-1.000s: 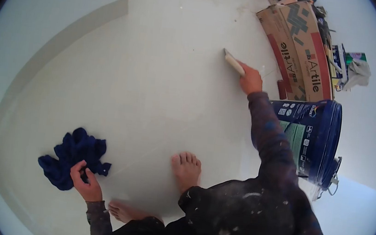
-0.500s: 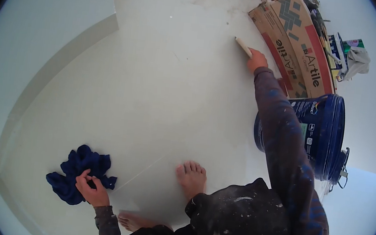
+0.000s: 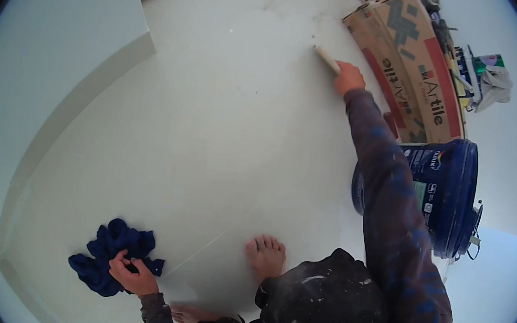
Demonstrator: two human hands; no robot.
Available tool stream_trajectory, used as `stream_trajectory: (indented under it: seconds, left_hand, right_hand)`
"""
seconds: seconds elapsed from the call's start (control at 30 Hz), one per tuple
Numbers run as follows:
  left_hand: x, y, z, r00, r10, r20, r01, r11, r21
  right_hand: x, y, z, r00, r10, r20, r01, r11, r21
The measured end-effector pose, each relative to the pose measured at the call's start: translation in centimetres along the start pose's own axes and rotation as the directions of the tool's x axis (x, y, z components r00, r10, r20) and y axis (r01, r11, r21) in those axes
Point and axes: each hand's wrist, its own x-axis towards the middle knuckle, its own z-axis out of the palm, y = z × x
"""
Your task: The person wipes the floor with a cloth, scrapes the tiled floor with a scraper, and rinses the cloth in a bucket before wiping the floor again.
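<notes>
Pointing away from the body and slanting leftward, a slim, pale cream stick-like handle (image 3: 327, 59) with a small dark tip extends from the right hand (image 3: 349, 79), whose grip is closed around its near end. Its long axis runs roughly in line with the outstretched forearm, tilted a little more to the left; whether the tip touches the pale, smooth floor (image 3: 206, 168) is hard to tell. The crumpled navy-blue cloth (image 3: 95, 272) lies on the floor well apart from the handle, nearer the body and far over to the left. The left hand (image 3: 135, 277) is much the nearer one to it, set over the cloth's right part with fingers loosely bent; whether that grip pinches any fabric cannot be told. The brown cardboard box with red bands (image 3: 403, 69) stands just right of the right hand, and the dark-blue plastic bucket (image 3: 448, 205) sits beside the right sleeve (image 3: 390, 176).
</notes>
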Motion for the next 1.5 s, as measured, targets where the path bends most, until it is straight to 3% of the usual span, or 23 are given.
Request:
stream_trajectory:
  seconds: [0.03, 0.1, 0.2, 0.27, 0.37, 0.57, 0.67, 0.8, 0.87, 0.9, 0.93, 0.97, 1.03, 1.13, 1.17, 1.2, 1.27, 1.33, 1.37, 1.4, 1.43, 1.47, 1.5]
  left_hand:
    - [0.0, 0.0, 0.0, 1.000, -0.009, -0.002, 0.009, 1.000, -0.005]
    - [-0.1, 0.2, 0.1, 1.000, -0.026, -0.013, 0.026, 1.000, -0.008]
    - [0.0, 0.1, -0.6, 0.998, -0.048, 0.048, 0.050, 0.998, -0.023]
    - [0.0, -0.1, -1.1, 0.998, -0.006, 0.070, 0.009, 0.999, -0.046]
    - [0.1, 0.1, -0.6, 0.998, -0.044, 0.052, 0.045, 0.999, -0.016]
    - [0.1, -0.1, 1.3, 0.996, -0.056, -0.070, 0.059, 0.998, 0.034]
    - [0.2, -0.2, 0.7, 0.997, -0.074, -0.008, 0.074, 0.997, 0.032]
    - [1.5, 0.5, -2.1, 0.988, -0.102, 0.115, 0.112, 0.990, -0.089]
    - [3.8, 2.1, -3.6, 0.975, 0.019, 0.220, 0.036, 0.970, -0.240]
    - [4.8, 2.4, -3.8, 0.973, 0.014, 0.230, 0.042, 0.971, -0.234]
    - [6.3, 2.5, -3.8, 0.966, 0.108, 0.235, -0.059, 0.976, -0.208]
    - [8.0, 2.8, -3.4, 0.947, 0.210, 0.244, -0.166, 0.968, -0.189]
    - [11.0, 4.0, -2.1, 0.918, 0.269, 0.291, -0.222, 0.957, -0.184]
    - [14.7, 6.2, -0.2, 0.775, 0.486, 0.404, -0.456, 0.873, -0.176]
    - [15.7, 7.0, 0.3, 0.775, 0.494, 0.393, -0.469, 0.868, -0.166]
    - [16.4, 8.0, 1.1, 0.703, 0.543, 0.459, -0.540, 0.828, -0.153]
    - [18.1, 10.3, 2.6, 0.558, 0.594, 0.579, -0.674, 0.732, -0.102]
    - [18.9, 13.1, 4.2, 0.496, 0.571, 0.654, -0.727, 0.685, -0.048]
    - [19.2, 14.3, 4.9, 0.483, 0.552, 0.680, -0.727, 0.685, -0.040]
    - [19.5, 15.8, 5.5, 0.491, 0.534, 0.688, -0.720, 0.694, -0.024]
    - [19.7, 17.3, 5.9, 0.514, 0.507, 0.692, -0.721, 0.693, 0.028]
    - [19.7, 18.4, 6.6, 0.532, 0.483, 0.696, -0.722, 0.687, 0.075]
    - [19.7, 19.2, 7.3, 0.523, 0.469, 0.711, -0.721, 0.688, 0.077]
  right_hand:
    - [2.2, 1.5, -0.5, 1.000, -0.006, -0.023, 0.006, 1.000, -0.002]
    - [4.9, 2.8, -1.0, 0.994, -0.012, 0.112, 0.009, 1.000, 0.024]
    - [-4.3, -4.8, -4.3, 0.993, -0.103, 0.060, 0.096, 0.990, 0.103]
    - [-11.0, -8.6, -5.3, 0.982, -0.150, 0.115, 0.127, 0.975, 0.180]
    - [-12.0, -7.9, -2.6, 0.985, -0.046, 0.167, 0.024, 0.991, 0.131]
    - [1.5, -1.5, -1.4, 0.999, 0.049, 0.001, -0.049, 0.999, 0.025]
    - [2.1, -2.1, -2.7, 0.992, -0.013, 0.125, 0.003, 0.997, 0.081]
    - [-11.7, -9.6, -3.6, 0.957, -0.271, 0.108, 0.237, 0.938, 0.254]
    - [-13.2, -11.5, -2.6, 0.932, -0.351, 0.084, 0.310, 0.898, 0.314]
    - [-12.8, -11.9, -2.0, 0.934, -0.356, 0.022, 0.332, 0.890, 0.313]
    - [-12.2, -12.2, -1.6, 0.932, -0.359, -0.043, 0.354, 0.883, 0.308]
    - [-9.9, -12.1, -1.3, 0.948, -0.319, 0.004, 0.308, 0.919, 0.244]
    - [-3.0, -11.1, -1.0, 0.974, -0.217, 0.069, 0.210, 0.973, 0.096]
    - [10.8, -6.7, 1.9, 0.999, -0.037, -0.033, 0.034, 0.996, -0.086]
    - [14.1, -5.2, 1.4, 0.995, 0.077, -0.058, -0.079, 0.996, -0.031]
    - [17.8, -2.6, 1.6, 1.000, 0.014, -0.017, -0.014, 1.000, -0.023]
    - [20.4, -1.5, 1.2, 0.991, -0.002, -0.131, -0.002, 0.999, -0.033]
    - [14.1, -5.6, -3.2, 0.952, -0.200, -0.232, 0.225, 0.971, 0.085]
    - [9.9, -7.1, -4.0, 0.950, -0.238, -0.205, 0.253, 0.966, 0.050]
    - [4.7, -9.2, -5.5, 0.970, -0.238, -0.057, 0.242, 0.968, 0.072]
    - [-0.9, -11.0, -6.4, 0.939, -0.329, -0.104, 0.345, 0.907, 0.241]
    - [-5.4, -11.6, -5.8, 0.919, -0.378, -0.111, 0.394, 0.873, 0.287]
    - [-9.1, -12.6, -6.4, 0.921, -0.389, -0.008, 0.376, 0.886, 0.270]
